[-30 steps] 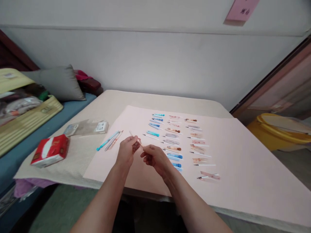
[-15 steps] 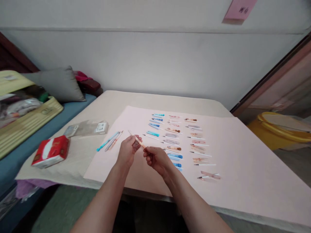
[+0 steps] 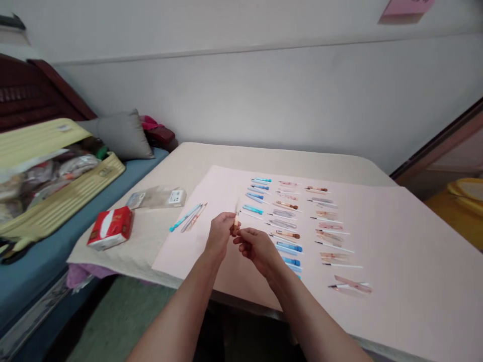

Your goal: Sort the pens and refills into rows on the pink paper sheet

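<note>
My left hand [image 3: 222, 229] is closed around a slim pale-orange pen [image 3: 236, 222], which points up and away with a whitish tip. My right hand [image 3: 257, 247] has its fingers curled in a pinch at the pen's lower end, where the fingertips partly hide it. Left of my hands lie a blue pen [image 3: 185, 217] and several greyish and pinkish pens [image 3: 194, 218] side by side. To the right, rows of blue pens [image 3: 289, 247], brown-capped pens [image 3: 288, 234] and clear pinkish ones [image 3: 329, 226] lie with thin white dark-tipped refills [image 3: 334, 247].
A pink sheet [image 3: 396, 261] covers much of the cream-clothed table [image 3: 294, 155]. A red tissue pack [image 3: 110, 228] and a clear plastic packet [image 3: 156, 197] lie at the left. Beyond are a blue bed [image 3: 22, 281], grey pillow [image 3: 130, 136] and yellow case [image 3: 75, 201]. A yellow tub [image 3: 456, 208] stands right.
The pen has turned from slanting left to nearly upright, still between both hands. The camera view has swung left, so table things appear farther right.
</note>
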### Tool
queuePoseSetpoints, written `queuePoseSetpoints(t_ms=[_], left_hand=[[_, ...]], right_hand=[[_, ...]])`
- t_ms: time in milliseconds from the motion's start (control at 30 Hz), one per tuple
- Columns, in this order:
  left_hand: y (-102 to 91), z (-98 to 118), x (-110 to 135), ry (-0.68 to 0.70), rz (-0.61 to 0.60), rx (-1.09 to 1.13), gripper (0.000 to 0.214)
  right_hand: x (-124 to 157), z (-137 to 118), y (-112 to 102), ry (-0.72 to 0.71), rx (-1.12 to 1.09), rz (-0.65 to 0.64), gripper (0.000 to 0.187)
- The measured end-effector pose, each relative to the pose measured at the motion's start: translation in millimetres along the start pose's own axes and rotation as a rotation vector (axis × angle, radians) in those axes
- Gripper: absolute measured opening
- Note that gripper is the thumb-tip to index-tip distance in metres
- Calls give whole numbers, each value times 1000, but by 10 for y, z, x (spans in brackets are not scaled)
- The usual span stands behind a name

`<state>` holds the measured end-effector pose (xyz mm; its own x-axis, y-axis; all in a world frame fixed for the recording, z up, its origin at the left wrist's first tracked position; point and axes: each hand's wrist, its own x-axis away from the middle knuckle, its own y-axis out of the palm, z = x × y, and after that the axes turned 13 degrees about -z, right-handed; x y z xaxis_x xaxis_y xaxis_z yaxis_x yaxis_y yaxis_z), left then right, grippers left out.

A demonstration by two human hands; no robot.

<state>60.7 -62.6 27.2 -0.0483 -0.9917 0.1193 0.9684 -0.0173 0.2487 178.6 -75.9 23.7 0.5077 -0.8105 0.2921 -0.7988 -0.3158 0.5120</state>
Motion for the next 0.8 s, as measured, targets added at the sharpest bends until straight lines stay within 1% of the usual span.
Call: queuePoseSetpoints(t_ms=[67, 133, 167, 233, 267, 333, 400, 467, 500, 567, 633, 700, 800], left_hand=[[40, -26, 6, 14, -3, -33, 26], [98, -60, 12, 16, -7, -81, 31], [121, -79, 12, 3, -1, -97, 33], [126, -111, -2, -31, 51, -87, 36], [101, -120, -17, -44, 91, -66, 36], [-8, -121, -63, -42, 188, -46, 33], [-170, -95, -122, -54, 229, -58, 31], [-335, -55, -176, -53, 282, -231, 26], [-401, -37, -196, -58, 285, -290, 23], [-480, -18, -217, -82, 258, -414, 18], [-476, -30, -216, -127, 177, -539, 10], [-406, -68, -197, -173, 71, -683, 3], [-258, -137, -152, -222, -51, -854, 10]], right_hand=[[-32, 38, -5, -31, 4, 24, 17], [-63, 81, -16, -46, 76, 71, 12], [-73, 101, -23, -39, 173, 77, 8], [-73, 132, -39, -5, 448, 43, 2], [-62, 142, -48, 13, 582, 15, 5], [-20, 143, -71, 41, 760, -25, 13], [36, 113, -111, 58, 818, -26, 20], [85, 41, -180, 81, 872, -24, 22], [101, -10, -228, 85, 897, -11, 21], [118, -134, -341, 63, 939, 61, 17], [123, -261, -455, 9, 967, 170, 14], [131, -360, -542, -40, 984, 261, 15], [155, -421, -588, -94, 1025, 349, 17]])
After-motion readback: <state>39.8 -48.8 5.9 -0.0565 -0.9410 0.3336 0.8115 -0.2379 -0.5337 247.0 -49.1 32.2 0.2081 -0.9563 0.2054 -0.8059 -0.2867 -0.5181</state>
